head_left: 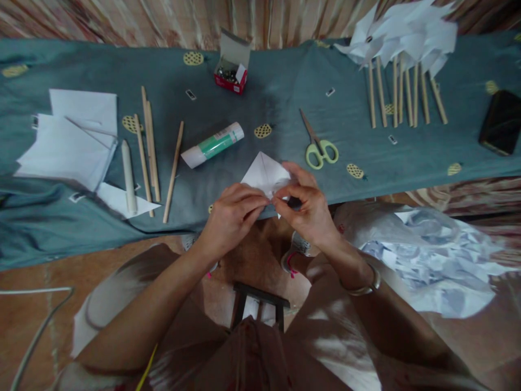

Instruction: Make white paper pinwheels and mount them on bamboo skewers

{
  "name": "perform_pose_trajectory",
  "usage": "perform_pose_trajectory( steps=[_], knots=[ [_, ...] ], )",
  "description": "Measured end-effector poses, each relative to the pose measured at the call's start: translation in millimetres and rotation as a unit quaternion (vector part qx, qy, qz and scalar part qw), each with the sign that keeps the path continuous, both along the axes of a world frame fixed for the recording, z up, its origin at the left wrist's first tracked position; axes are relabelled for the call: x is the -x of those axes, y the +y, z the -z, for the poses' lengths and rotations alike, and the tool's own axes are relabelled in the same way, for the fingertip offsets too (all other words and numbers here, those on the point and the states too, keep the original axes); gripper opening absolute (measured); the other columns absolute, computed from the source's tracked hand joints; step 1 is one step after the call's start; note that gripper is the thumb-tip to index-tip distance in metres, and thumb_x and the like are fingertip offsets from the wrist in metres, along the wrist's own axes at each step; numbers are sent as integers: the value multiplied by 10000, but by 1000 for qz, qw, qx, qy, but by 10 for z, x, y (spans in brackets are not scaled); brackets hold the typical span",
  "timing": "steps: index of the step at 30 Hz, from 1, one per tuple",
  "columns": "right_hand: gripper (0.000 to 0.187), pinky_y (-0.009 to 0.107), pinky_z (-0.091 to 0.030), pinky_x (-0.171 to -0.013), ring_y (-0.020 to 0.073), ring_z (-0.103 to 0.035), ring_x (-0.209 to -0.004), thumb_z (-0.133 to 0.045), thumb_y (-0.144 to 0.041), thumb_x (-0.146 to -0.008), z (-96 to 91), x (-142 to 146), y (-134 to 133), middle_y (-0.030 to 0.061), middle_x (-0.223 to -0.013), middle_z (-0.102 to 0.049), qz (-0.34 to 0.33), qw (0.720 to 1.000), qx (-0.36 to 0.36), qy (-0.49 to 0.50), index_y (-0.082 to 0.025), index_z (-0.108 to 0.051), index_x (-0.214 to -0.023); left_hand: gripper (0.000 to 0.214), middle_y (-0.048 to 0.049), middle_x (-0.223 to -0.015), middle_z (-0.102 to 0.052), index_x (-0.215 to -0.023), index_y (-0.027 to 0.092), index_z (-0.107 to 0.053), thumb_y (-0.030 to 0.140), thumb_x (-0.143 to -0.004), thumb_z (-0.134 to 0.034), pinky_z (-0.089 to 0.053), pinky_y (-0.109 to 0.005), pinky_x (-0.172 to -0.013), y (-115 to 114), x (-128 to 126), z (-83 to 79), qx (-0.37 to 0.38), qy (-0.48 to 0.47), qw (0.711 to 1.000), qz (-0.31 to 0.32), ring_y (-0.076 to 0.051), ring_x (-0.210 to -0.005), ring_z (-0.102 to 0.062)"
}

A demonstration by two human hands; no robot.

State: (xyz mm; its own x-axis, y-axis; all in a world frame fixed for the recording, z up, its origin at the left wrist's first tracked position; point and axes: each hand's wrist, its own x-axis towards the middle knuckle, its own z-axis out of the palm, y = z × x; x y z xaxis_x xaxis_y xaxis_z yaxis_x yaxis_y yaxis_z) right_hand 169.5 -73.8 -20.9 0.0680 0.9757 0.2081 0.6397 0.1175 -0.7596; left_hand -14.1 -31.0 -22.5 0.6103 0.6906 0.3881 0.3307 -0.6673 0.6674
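Observation:
A small white sheet of paper (264, 172) with crease lines is held between my hands at the table's front edge. My left hand (236, 214) is closed on its lower left side, thumb and fingers pressed together. My right hand (306, 206) pinches the paper's near right part between thumb and forefinger, the other fingers bent behind it. The fingers hide the paper's lower edge. Just beyond the hands lie a green and white glue stick (215, 144) and scissors with light green handles (321, 153).
Several wooden sticks (173, 171), a pale marker-like tube (128, 176) and stacked white paper (69, 146) lie left. A red box (230, 79) of small metal pieces stands open at the back. Paper pinwheels (407, 41) and a black phone-like object (501, 122) are right; a bag of paper scraps (435, 260) sits below.

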Motion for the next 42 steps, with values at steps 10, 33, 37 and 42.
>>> perform_pose_trajectory(
  steps=[10, 33, 37, 42],
  knots=[
    [75, 496, -426, -1063, 299, -529, -1255, -655, -155, -769, -4, 57, 13, 93, -1338, -577, 30, 998, -8, -49, -217, -695, -756, 148, -68, -905, -719, -935, 166, -711, 208, -917, -571, -528, -345, -803, 9, -11, 25, -27, 29, 999, -11, -183, -875, -642],
    [37, 509, -422, -1076, 283, -519, -1275, -676, -206, -780, -34, 44, 4, 72, -1326, -594, 42, 998, 6, -48, -230, -678, -753, 148, -62, -894, -716, -941, 170, -725, 184, -903, -583, -532, -319, -785, 26, -38, -19, -9, 64, 997, -33, -180, -853, -648],
    [91, 489, -404, -1103, 267, -497, -1294, -616, -221, -838, -46, 41, -15, 60, -1361, -561, 29, 998, -15, -62, -247, -695, -873, 164, -59, -899, -715, -936, 176, -725, 189, -913, -563, -528, -319, -802, 28, -38, -34, -1, 76, 997, -33, -180, -866, -650],
    [276, 516, -398, -1112, 284, -421, -1366, -495, -181, -900, -35, 30, -47, 3, -1432, -496, -17, 995, -15, -98, -309, -688, -1049, 175, -68, -895, -713, -938, 163, -720, 186, -916, -548, -526, -317, -790, 34, -37, -40, -1, 69, 997, -26, -181, -857, -644]
  ],
)
